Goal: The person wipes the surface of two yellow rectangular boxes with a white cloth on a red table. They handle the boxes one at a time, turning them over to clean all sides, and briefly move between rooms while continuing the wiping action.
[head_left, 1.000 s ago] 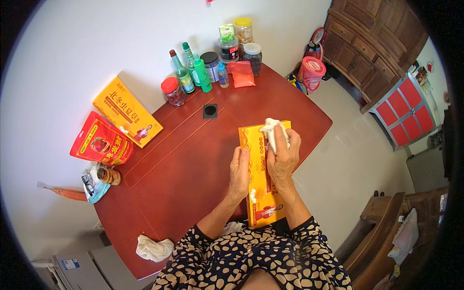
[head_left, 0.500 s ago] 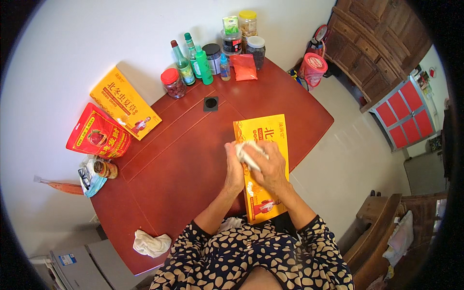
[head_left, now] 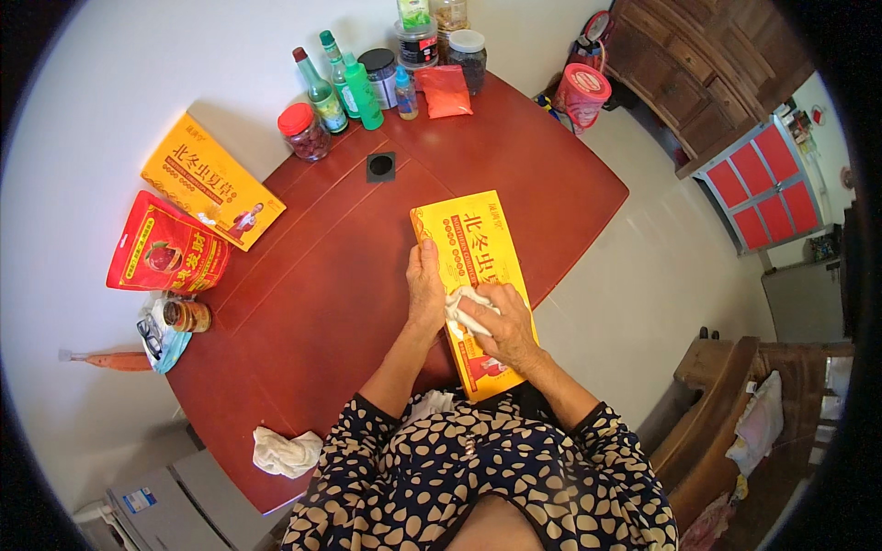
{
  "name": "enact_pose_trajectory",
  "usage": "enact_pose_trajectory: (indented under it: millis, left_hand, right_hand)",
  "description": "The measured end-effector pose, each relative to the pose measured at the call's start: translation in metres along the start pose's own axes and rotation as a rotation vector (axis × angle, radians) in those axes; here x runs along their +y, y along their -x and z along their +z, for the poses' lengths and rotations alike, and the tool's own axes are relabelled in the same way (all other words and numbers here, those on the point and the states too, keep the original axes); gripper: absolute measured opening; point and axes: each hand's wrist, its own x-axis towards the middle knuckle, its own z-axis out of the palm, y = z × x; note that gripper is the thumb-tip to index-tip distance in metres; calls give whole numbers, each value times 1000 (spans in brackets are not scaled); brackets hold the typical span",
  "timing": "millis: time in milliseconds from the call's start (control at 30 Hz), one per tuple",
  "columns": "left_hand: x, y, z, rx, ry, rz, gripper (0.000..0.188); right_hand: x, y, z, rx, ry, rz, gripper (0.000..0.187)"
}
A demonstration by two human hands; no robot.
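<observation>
A long yellow box with a red lower end lies on the reddish-brown wooden table, reaching from the table's middle toward six o'clock, its near end at the person's lap edge. The left hand rests flat along the box's left long edge, fingers stretched out and pressed against the side, steadying it without wrapping around it. The right hand lies on top of the box, fingers curled and closed over a crumpled white cloth that is pressed against the box's printed face.

At ten o'clock from the hands a second yellow box lies tilted at the table's far-left edge, with a red pouch just beside it toward nine o'clock. Below the pouch, near the table's left rim, stands a small brown jar. At twelve o'clock a cluster stands along the far edge: a red-lidded jar, green bottles, dark-lidded jars and an orange-red packet. A small black square is set in the table between that cluster and the held box. At seven o'clock another crumpled white cloth lies on the near-left corner, well apart from both hands. Off the table at one o'clock a pink bucket stands on the floor.
</observation>
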Motion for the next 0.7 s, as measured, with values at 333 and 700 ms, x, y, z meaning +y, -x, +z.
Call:
enact_pose_trajectory:
  millis: [333,700]
  left_hand:
    - [-32,-26,-17,58,-103,-110,47]
    - [-26,-21,-15,71,-252,-160,52]
  right_hand:
    - [69,-21,8,69,-5,365,44]
    - [60,53,-22,-173,-245,404,43]
